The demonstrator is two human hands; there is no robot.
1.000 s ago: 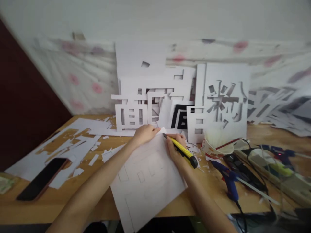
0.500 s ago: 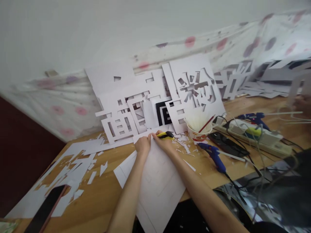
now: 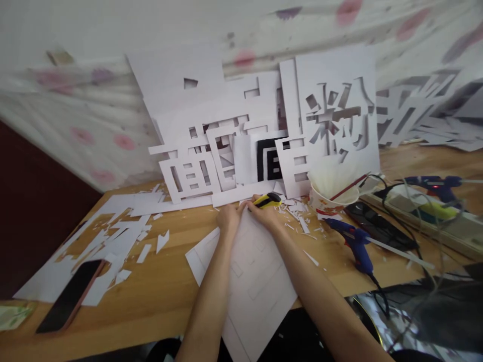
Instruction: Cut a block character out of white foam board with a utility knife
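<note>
A white sheet with faint drawn outlines lies on the wooden table, hanging over its near edge. My left hand presses down on the sheet's far corner, fingers curled together. Right beside it, my right hand grips a yellow and black utility knife whose tip sits at that same corner. The two hands nearly touch.
White cut-out character sheets lean against the wall behind. Paper scraps and a dark phone lie at the left. A paper cup, a blue glue gun, a second phone, a power strip and cables crowd the right.
My right hand has drawn in close to my left at the sheet's far corner, the knife now pointing left. The view has swung and tilted.
</note>
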